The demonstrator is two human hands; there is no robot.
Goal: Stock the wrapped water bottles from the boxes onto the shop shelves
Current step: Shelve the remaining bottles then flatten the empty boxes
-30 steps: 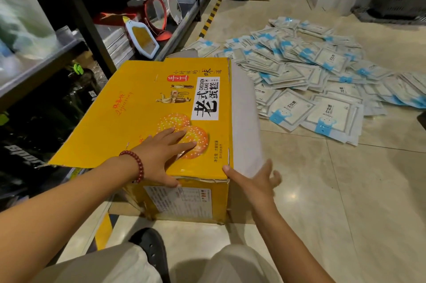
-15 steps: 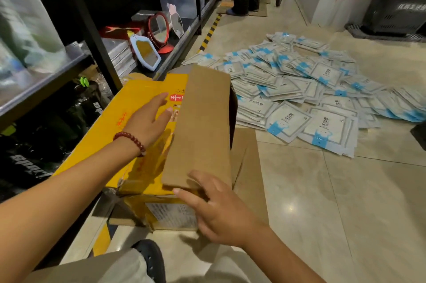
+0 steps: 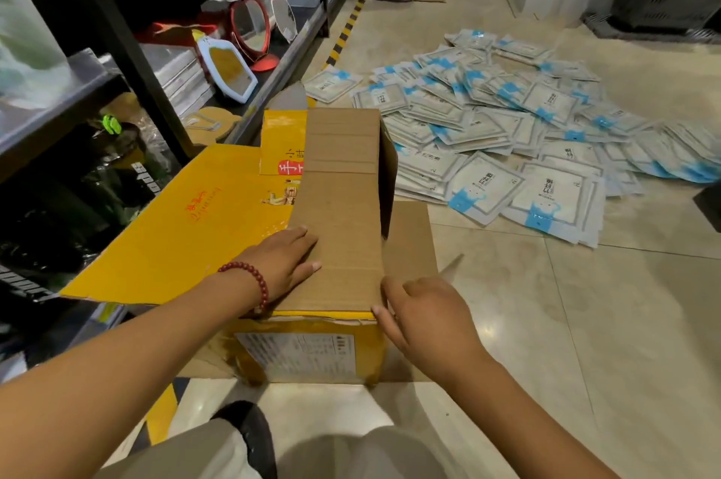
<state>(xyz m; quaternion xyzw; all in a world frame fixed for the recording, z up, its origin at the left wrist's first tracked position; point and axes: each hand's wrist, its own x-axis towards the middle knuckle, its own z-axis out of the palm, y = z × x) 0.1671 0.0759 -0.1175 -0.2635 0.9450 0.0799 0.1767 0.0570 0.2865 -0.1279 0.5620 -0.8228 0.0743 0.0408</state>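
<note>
Yellow cardboard box (image 3: pixel 308 357) on the tiled floor (image 3: pixel 546 342), just beside the black shop shelves (image 3: pixel 128 61) on the left. Printed label on the near side; red lettering and a cake picture on the yellow outer faces. Left flap (image 3: pixel 175 228) spread wide and flat toward the shelving, yellow side up. Right flap (image 3: pixel 343 213) folded over the opening, plain brown inner side up, creased across in several places, far end arched so a dark gap shows beneath it. Another brown flap lying out flat on the floor to the right. Contents hidden.

Left hand (image 3: pixel 281 264) laid palm down across the seam where brown flap meets yellow flap, grip spread, fingers straight and pressing, a red bead bracelet (image 3: pixel 249 283) on the wrist. Right hand (image 3: pixel 425 318) at the near right corner of the brown flap, fingers bent, thumb tip on the flap's edge, grip apparently pinching that corner, though the underside contact is hidden.

Beyond the box, a wide heap of white-and-blue flat packets (image 3: pixel 507 135) on the floor. Mirrors (image 3: pixel 249 25) on the low shelf. Black shoe (image 3: pixel 253 435) at the bottom.
</note>
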